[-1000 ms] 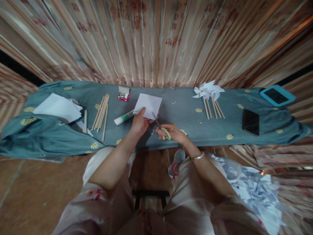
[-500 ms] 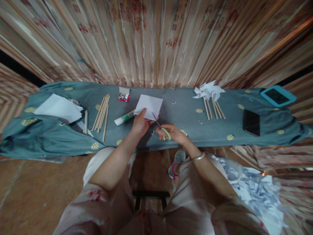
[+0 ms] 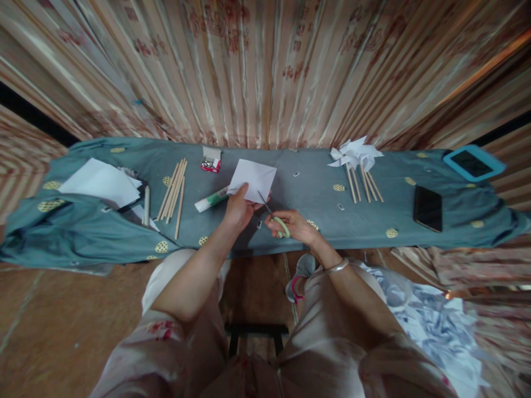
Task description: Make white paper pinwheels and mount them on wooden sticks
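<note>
A white square of paper point(image 3: 254, 176) is pinched in my left hand point(image 3: 239, 209), thumb on top and fingers underneath. My right hand point(image 3: 292, 224) grips scissors point(image 3: 281, 225) with pale green handles, and their dark blades reach over the paper's near right corner. Whether the blades are fully closed is too small to tell. A white and green glue tube point(image 3: 209, 200) lies just left of my left hand, partly hidden by the paper. Beyond it stands an open small red and white box point(image 3: 211, 161) with shiny metal bits inside.
Wooden sticks point(image 3: 172, 190) and stacked white paper point(image 3: 99, 182) lie left on the cloth-covered table point(image 3: 298, 204). Paper pinwheels point(image 3: 357, 152) on sticks rest at the right, near a black phone point(image 3: 427, 208) and a blue-framed tablet point(image 3: 474, 162). A bag of paper pieces point(image 3: 437, 326) sits lower right.
Almost nothing differs. The view has shifted very slightly, while both hands keep the paper and the scissors in about the same place.
</note>
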`<move>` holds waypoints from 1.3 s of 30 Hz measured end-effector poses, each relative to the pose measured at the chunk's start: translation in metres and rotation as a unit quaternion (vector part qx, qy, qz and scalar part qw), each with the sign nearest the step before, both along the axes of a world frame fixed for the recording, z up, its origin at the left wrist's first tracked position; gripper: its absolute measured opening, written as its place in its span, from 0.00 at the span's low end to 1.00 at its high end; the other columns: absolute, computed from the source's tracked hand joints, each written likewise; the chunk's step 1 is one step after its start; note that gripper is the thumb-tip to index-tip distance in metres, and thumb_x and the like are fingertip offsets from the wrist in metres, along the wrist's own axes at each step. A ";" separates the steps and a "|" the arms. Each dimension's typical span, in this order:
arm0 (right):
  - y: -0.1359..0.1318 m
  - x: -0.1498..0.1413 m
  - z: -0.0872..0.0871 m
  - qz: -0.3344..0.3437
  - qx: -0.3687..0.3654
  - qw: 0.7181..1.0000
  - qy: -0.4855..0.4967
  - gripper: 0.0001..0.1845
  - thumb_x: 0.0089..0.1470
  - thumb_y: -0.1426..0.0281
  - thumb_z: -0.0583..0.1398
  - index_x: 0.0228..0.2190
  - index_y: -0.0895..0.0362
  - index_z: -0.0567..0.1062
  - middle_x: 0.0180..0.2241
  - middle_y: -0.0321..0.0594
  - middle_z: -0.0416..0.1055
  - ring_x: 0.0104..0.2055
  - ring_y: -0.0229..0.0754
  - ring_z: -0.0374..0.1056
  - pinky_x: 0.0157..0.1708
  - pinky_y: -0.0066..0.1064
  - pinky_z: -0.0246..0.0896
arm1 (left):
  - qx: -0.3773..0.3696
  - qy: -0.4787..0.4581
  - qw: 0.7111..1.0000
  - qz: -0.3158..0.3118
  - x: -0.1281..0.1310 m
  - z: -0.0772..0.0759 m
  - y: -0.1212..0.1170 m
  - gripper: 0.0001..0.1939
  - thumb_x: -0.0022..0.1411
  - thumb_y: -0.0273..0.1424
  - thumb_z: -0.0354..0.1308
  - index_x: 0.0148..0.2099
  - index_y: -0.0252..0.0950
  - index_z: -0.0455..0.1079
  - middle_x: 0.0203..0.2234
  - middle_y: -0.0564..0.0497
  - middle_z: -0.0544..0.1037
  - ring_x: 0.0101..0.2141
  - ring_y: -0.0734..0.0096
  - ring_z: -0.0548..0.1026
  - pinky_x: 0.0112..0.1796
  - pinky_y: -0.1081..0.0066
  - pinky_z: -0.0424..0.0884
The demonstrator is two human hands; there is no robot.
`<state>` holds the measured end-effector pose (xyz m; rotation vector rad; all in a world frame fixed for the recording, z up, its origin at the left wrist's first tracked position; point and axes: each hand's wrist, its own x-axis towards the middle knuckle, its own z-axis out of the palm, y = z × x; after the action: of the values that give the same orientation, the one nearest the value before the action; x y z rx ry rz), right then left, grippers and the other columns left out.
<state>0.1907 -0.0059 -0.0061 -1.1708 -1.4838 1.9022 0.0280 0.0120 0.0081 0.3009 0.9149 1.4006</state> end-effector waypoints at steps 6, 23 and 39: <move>0.000 0.000 -0.002 0.004 0.010 1.000 -0.006 0.28 0.36 0.49 0.72 0.29 0.58 0.76 0.18 0.31 0.70 0.21 0.31 0.63 0.23 0.24 0.60 | -0.003 0.005 1.000 0.001 0.002 0.000 -0.001 0.14 0.70 0.27 0.47 0.51 0.32 0.70 0.32 0.47 0.83 0.38 0.64 0.82 0.44 0.63 0.77; 0.001 -0.001 -0.006 -0.013 0.012 1.000 -0.003 0.29 0.34 0.47 0.72 0.29 0.58 0.77 0.18 0.31 0.70 0.21 0.30 0.64 0.24 0.24 0.60 | -0.004 0.004 1.000 -0.008 0.003 -0.004 -0.002 0.13 0.66 0.29 0.52 0.50 0.32 0.71 0.36 0.44 0.83 0.43 0.59 0.81 0.46 0.59 0.77; 0.003 -0.001 -0.008 -0.026 0.016 1.000 -0.002 0.28 0.32 0.48 0.72 0.27 0.57 0.76 0.17 0.30 0.68 0.20 0.30 0.63 0.22 0.24 0.60 | -0.005 0.012 1.000 -0.016 0.005 -0.006 -0.003 0.13 0.67 0.28 0.50 0.50 0.30 0.70 0.34 0.43 0.83 0.40 0.59 0.82 0.43 0.61 0.78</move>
<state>0.1892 -0.0027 -0.0143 -1.1884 -1.4673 1.8362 0.0331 0.0090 0.0020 0.3239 0.9333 1.3647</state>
